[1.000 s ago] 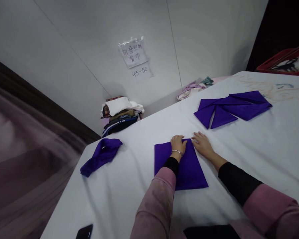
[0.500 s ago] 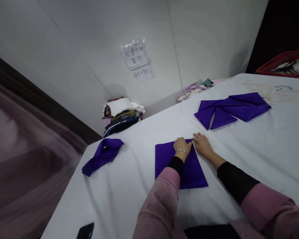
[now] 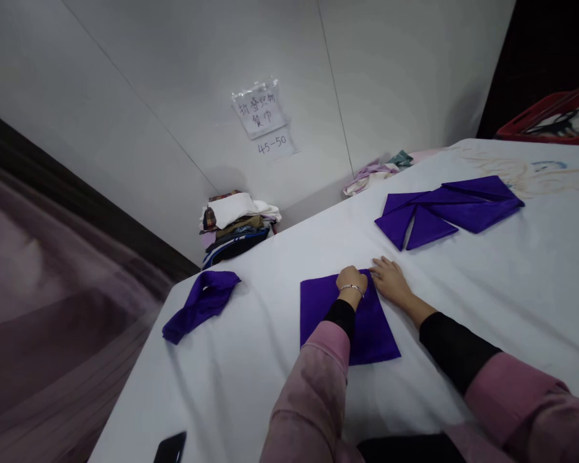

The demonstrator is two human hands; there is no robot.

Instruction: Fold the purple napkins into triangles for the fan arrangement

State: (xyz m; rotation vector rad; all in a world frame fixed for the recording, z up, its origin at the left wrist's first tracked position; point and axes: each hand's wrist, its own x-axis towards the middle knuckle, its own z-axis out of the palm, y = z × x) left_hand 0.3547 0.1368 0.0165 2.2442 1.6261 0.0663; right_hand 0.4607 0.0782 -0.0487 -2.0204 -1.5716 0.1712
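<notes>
Curls the left hand [image 3: 352, 280] on the purple cloth [image 3: 319, 306], flat beneath it; can't tell if pinching. Rests the right hand [image 3: 388, 280], with fingers a bit spread, at the cloth's corner.

White table [image 3: 258, 360]: purple cloths [image 3: 318, 301], phone [image 3: 170, 448].

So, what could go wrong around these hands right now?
The bracelet lies over the purple cloth under the left hand, so it might snag the fabric. The left hand and right hand are close together at one far corner; an uneven tug could skew that edge. The white tablecloth shows creases, which may keep the purple cloth from lying flat.
</notes>
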